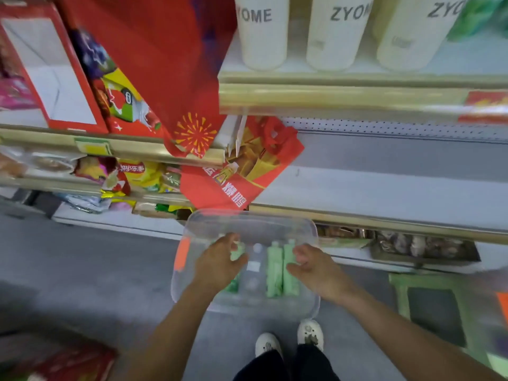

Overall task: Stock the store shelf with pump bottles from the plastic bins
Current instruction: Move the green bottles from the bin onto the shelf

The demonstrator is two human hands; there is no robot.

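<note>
1. A clear plastic bin [192, 270] is seen low in front of the shelving, above the grey floor [90, 276], with both hands reaching into it from the near side.
2. The left hand [217, 264] is placed over the bin's left half; its fingers [232, 243] are curled downward around the top of a green pump bottle [238, 250], though blur prevents the grip from being confirmed as firm.
3. The right hand [313, 264] is held over the bin's right half with its fingers [299, 253] bent loosely; whether anything is gripped cannot be told, as the fingertips lie just beside, perhaps touching, the rightmost bottle.
4. Between the two sets of fingers, a clear bottle [254, 270] and two light green bottles [275, 270] are seen lying side by side in the bin, caps pointing away from the person.
5. Beyond the fingertips, a bare grey shelf [384, 188] is located, edged with a gold-coloured rail [384, 222].
6. Further beyond and above, three white ZYOME containers [262, 34] are stood in a row on a higher shelf.
7. Beyond and to the left of the left fingers, a red gift bag [242, 177] and snack packets [143, 174] are seen.
8. Nearer than the hands, white shoes [310, 332] are visible on the floor.
</note>
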